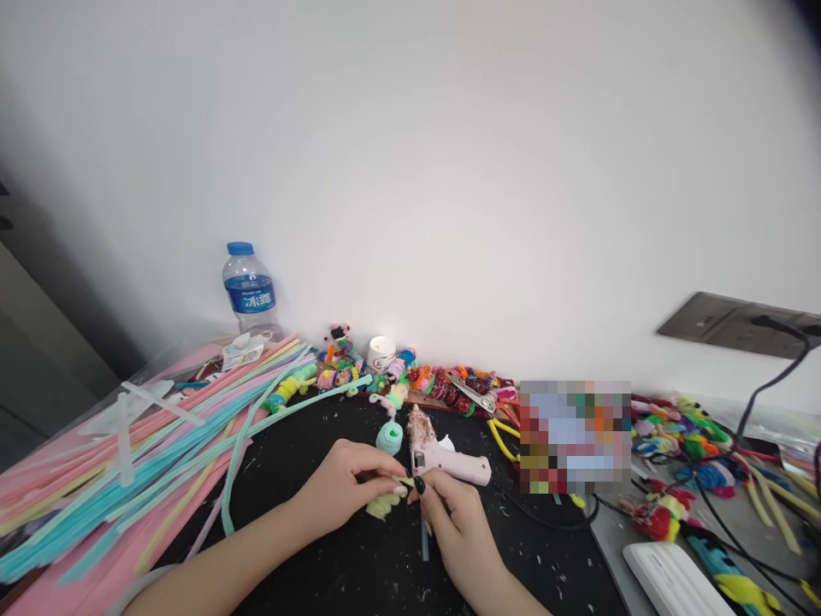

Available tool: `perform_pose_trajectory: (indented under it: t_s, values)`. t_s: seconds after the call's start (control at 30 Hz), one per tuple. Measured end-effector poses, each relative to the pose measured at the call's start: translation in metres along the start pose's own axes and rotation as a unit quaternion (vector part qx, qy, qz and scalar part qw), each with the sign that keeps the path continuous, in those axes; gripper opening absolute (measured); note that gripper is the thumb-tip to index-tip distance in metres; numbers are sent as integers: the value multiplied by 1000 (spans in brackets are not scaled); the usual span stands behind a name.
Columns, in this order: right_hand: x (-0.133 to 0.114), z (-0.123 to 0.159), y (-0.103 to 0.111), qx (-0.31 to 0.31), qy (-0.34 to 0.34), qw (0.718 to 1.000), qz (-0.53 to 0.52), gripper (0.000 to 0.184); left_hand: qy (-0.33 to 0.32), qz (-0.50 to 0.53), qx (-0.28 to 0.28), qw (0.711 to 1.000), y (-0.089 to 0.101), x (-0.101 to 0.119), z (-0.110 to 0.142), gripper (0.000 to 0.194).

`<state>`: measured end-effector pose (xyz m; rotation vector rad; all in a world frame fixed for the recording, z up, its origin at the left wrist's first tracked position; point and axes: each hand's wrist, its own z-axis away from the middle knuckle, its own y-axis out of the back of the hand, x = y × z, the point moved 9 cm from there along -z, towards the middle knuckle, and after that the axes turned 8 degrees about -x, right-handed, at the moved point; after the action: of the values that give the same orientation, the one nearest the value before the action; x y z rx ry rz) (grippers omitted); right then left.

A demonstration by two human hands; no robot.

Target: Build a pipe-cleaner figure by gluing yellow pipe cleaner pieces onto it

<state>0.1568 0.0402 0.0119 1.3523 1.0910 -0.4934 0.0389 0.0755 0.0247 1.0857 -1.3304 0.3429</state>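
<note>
My left hand point(346, 488) and my right hand point(458, 513) meet over the black mat, their fingertips pinched close together. Between them is a short pale-yellow pipe cleaner piece point(383, 505), its fuzzy, bent part hanging below my left fingers. Its thin end passes between both sets of fingertips; the exact grip is partly hidden. Just beyond my hands lies a pale pink glue gun point(458, 464) with a crusted brown nozzle. A translucent glue stick point(424, 545) shows below it, beside my right fingers. Left of the gun sits a mint-green pipe cleaner coil point(388, 437).
Bundled pipe cleaners point(160, 462) cover the left side, near a water bottle point(249, 291). Small pipe cleaner figures, a paper cup point(381, 353), scissors point(473, 395) and yellow-handled pliers point(502, 438) line the wall. Black cables point(737, 436) and a white device point(673, 579) lie right.
</note>
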Motion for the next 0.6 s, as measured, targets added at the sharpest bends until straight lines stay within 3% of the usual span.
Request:
perform_pose_trajectory:
  t_s: [0.17,0.43,0.6]
  values:
    - [-1,0,-1,-8,1,1000,4,28,-34,-25,7,999,2,6,-1,12]
    - [-8,-2,-2,-15,1,1000,13,27,-17,-69,17,997,4,8,-1,17]
    - [-2,0,3,11,-14,1000,15,30,15,-7,8,1000,1,0,-1,12]
